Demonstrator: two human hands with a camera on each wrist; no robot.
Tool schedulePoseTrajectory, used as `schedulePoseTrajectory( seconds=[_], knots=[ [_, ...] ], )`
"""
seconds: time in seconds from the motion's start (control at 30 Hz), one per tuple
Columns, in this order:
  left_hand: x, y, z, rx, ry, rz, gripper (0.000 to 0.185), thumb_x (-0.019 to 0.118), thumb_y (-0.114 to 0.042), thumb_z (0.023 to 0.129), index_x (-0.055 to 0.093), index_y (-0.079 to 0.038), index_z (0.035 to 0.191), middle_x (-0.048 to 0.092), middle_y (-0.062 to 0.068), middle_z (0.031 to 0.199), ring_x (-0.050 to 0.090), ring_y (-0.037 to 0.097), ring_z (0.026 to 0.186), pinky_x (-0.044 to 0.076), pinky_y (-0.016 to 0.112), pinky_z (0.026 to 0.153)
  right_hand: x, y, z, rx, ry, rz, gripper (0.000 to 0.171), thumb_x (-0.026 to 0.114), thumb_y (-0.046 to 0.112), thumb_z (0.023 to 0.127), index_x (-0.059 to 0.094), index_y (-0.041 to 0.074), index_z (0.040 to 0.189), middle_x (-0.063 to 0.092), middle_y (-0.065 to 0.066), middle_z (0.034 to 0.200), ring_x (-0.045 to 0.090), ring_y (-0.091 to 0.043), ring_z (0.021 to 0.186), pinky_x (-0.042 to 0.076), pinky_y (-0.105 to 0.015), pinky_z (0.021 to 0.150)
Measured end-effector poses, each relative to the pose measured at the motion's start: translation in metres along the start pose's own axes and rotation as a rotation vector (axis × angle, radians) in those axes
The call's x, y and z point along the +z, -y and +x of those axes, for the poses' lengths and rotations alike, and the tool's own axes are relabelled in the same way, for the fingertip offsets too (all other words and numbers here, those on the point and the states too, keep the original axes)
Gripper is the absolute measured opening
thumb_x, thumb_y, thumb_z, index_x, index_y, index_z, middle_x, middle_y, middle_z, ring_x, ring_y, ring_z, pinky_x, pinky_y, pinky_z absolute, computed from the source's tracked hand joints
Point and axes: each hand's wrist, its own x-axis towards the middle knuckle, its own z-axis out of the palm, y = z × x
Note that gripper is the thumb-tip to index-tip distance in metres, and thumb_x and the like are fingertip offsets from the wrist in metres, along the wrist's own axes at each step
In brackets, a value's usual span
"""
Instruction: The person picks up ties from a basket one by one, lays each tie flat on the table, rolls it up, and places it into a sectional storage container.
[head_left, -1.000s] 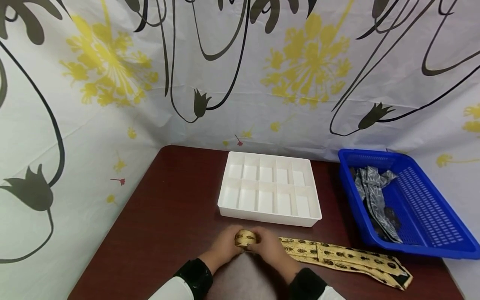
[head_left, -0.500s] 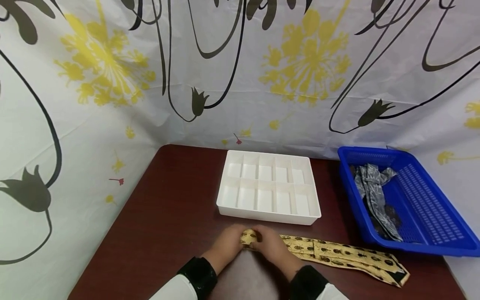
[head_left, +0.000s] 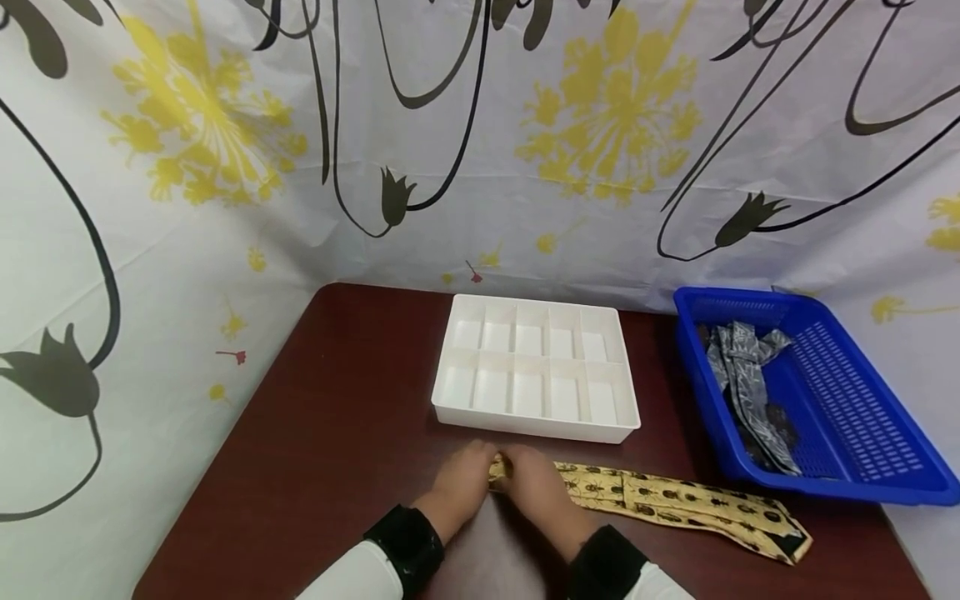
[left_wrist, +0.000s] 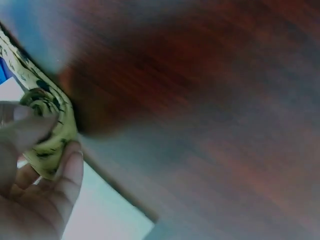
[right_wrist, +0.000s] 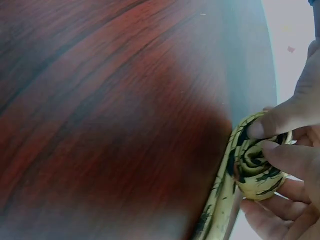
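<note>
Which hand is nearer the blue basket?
Right. The right hand grips the tie roll on the side toward the blue basket; the left hand grips the roll's far side.

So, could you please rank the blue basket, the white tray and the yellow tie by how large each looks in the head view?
1. Blue basket, largest; it also sits nearer the camera.
2. White tray, slightly smaller, so the order is unsure.
3. Yellow tie, a narrow strip, partly rolled between both hands.

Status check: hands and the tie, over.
Both hands pinch the rolled end of the yellow beetle-print tie. Rest lies flat on the table. White divided tray just beyond, nothing blocking.
</note>
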Motion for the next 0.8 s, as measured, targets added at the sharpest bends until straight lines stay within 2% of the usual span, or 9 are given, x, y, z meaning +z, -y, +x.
schedulePoseTrajectory(
  seconds=[0.07, 0.13, 0.27, 0.37, 0.5, 0.63, 0.8],
  knots=[
    [0.003, 0.006, 0.001, 0.035, -0.008, -0.061, 0.038, 0.074, 0.001, 0.075, 0.062, -0.008, 0.110, 0.060, 0.006, 0.100, 0.061, 0.020, 0.092, 0.051, 0.032, 0.075, 0.000, -0.004, -0.001, 0.017, -0.004, 0.043, 0.036, 0.079, 0.005, 0.072, 0.067, 0.000, 0.106, 0.061, 0.000, 0.079, 0.053, -0.013, 0.070, 0.048, -0.033, 0.066],
    [0.008, 0.013, 0.001, 0.059, -0.014, -0.165, 0.043, 0.077, 0.001, 0.072, 0.061, -0.007, 0.111, 0.060, 0.006, 0.102, 0.059, 0.020, 0.094, 0.050, 0.032, 0.079, 0.001, -0.008, -0.002, 0.042, -0.002, 0.112, 0.041, 0.079, 0.005, 0.072, 0.067, -0.001, 0.111, 0.065, -0.003, 0.086, 0.054, -0.013, 0.072, 0.049, -0.032, 0.067],
    [0.015, 0.024, 0.002, 0.080, -0.017, -0.393, 0.049, 0.080, 0.002, 0.069, 0.060, -0.003, 0.114, 0.060, 0.009, 0.109, 0.057, 0.023, 0.099, 0.048, 0.036, 0.086, 0.003, -0.017, -0.005, 0.081, -0.003, 0.255, 0.039, 0.078, 0.005, 0.074, 0.067, 0.000, 0.111, 0.067, -0.006, 0.095, 0.058, -0.016, 0.080, 0.049, -0.030, 0.069],
    [0.018, 0.027, 0.003, 0.081, -0.007, -0.480, 0.051, 0.081, 0.002, 0.069, 0.060, -0.002, 0.116, 0.061, 0.011, 0.112, 0.057, 0.024, 0.102, 0.047, 0.037, 0.087, 0.004, -0.024, -0.007, 0.104, -0.003, 0.340, 0.035, 0.077, 0.004, 0.075, 0.066, 0.001, 0.108, 0.067, -0.006, 0.094, 0.059, -0.018, 0.084, 0.049, -0.029, 0.070],
    [0.019, 0.025, 0.005, 0.089, -0.005, -0.492, 0.041, 0.080, -0.002, 0.073, 0.063, -0.006, 0.110, 0.064, 0.006, 0.107, 0.058, 0.019, 0.097, 0.047, 0.033, 0.084, 0.004, -0.029, -0.009, 0.100, -0.010, 0.382, 0.031, 0.076, 0.001, 0.075, 0.066, 0.003, 0.104, 0.067, -0.006, 0.094, 0.059, -0.019, 0.085, 0.048, -0.028, 0.070],
    [0.017, 0.021, 0.006, 0.088, -0.013, -0.450, 0.036, 0.079, -0.004, 0.075, 0.065, -0.007, 0.108, 0.066, 0.004, 0.104, 0.059, 0.017, 0.095, 0.047, 0.031, 0.082, 0.003, -0.030, -0.008, 0.071, -0.006, 0.351, 0.031, 0.076, 0.001, 0.074, 0.067, 0.003, 0.103, 0.068, -0.007, 0.098, 0.059, -0.019, 0.087, 0.048, -0.029, 0.071],
    [0.011, 0.013, 0.005, 0.103, -0.016, -0.276, 0.037, 0.078, -0.002, 0.072, 0.065, -0.006, 0.106, 0.066, 0.004, 0.101, 0.061, 0.018, 0.093, 0.049, 0.031, 0.081, 0.000, -0.024, -0.008, 0.047, 0.010, 0.248, 0.037, 0.075, 0.001, 0.074, 0.066, 0.002, 0.110, 0.067, -0.006, 0.098, 0.059, -0.019, 0.087, 0.048, -0.031, 0.073]
  ],
)
